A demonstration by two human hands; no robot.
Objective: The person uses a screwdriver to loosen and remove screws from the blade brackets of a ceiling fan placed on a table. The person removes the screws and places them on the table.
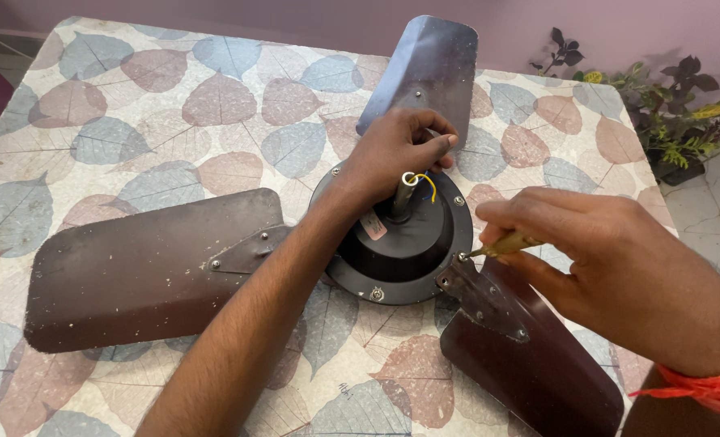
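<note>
A dark brown ceiling fan lies on a leaf-patterned table [133, 121], its black motor hub [400, 255] in the middle with a short shaft and yellow wire [426, 184] sticking up. Three blades spread out: one left [141, 271], one far [429, 69], one near right [530, 356]. My left hand [396, 150] rests over the hub's far side, fingers curled next to the shaft. My right hand [594, 247] grips a screwdriver with a yellowish handle [509, 243]; its tip touches a screw at the near-right blade bracket [481, 299].
A potted plant with dark and green leaves [675, 113] stands on the tiled floor past the table's far right corner. A purple wall runs behind the table. An orange thread is tied around my right wrist [704, 388].
</note>
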